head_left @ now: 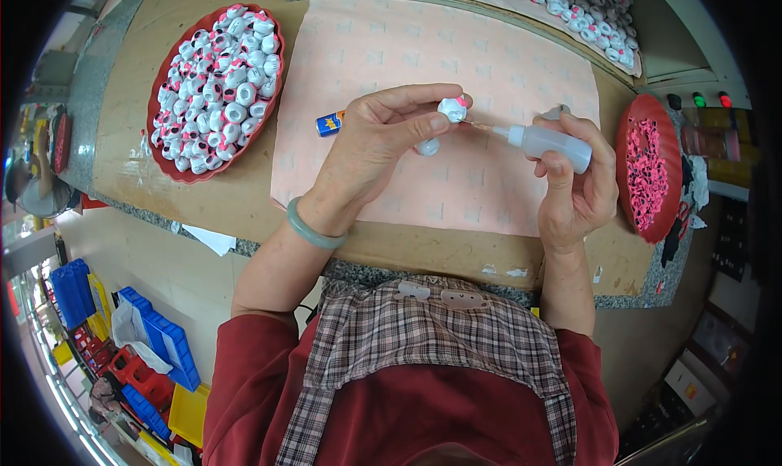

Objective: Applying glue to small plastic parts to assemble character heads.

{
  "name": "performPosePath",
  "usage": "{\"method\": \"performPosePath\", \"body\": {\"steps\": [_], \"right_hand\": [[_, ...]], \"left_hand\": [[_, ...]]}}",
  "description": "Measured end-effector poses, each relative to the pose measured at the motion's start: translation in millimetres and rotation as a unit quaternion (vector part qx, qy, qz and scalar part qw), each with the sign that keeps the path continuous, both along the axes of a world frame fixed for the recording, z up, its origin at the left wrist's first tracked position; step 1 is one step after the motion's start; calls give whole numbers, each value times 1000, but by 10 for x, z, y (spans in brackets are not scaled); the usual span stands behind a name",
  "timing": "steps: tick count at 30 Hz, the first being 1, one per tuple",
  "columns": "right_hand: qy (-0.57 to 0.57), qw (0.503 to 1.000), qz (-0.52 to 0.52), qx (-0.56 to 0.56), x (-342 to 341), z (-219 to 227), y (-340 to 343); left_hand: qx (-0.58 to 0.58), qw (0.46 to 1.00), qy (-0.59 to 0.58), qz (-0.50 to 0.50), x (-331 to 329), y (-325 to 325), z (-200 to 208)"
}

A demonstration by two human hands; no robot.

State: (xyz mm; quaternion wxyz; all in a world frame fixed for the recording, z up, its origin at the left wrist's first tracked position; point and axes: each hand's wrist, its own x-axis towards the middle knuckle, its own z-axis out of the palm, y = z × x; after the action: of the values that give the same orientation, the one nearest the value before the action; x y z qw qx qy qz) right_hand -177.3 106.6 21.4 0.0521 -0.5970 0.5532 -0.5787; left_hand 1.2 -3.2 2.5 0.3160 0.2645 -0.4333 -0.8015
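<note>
Upper left: red tray [159, 83] heaped with small white figures. Centre: left hand [375, 140] pinches one white figure [453, 108] with a pink bow between thumb and fingertips; a second white piece [427, 147] peeks out below, mostly hidden. Right hand [575, 185] grips a squeeze bottle [547, 141], nozzle touching the figure. Far right: red dish [634, 124] of pink bits, edge distorted.

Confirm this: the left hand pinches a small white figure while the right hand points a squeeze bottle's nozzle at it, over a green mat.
Not quite. In the head view the mat is pale pink, not green. The left hand does pinch the white figure, and the right hand aims the squeeze bottle at it.
</note>
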Motion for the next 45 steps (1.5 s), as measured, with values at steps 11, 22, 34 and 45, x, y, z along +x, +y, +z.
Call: {"method": "performPosePath", "body": {"steps": [11,22,34,45], "right_hand": [[-17,1000,14,2,-20,-49,-13],[-38,999,5,-20,7,-18,5],[-105,994,27,-29,-29,-45,-3],[-71,997,9,5,-2,-18,5]], "left_hand": [[5,1000,10,-29,-16,14,6],[61,993,82,-59,8,-14,-14],[105,984,120,-84,22,-40,-15],[109,982,122,-94,22,-40,-31]]}}
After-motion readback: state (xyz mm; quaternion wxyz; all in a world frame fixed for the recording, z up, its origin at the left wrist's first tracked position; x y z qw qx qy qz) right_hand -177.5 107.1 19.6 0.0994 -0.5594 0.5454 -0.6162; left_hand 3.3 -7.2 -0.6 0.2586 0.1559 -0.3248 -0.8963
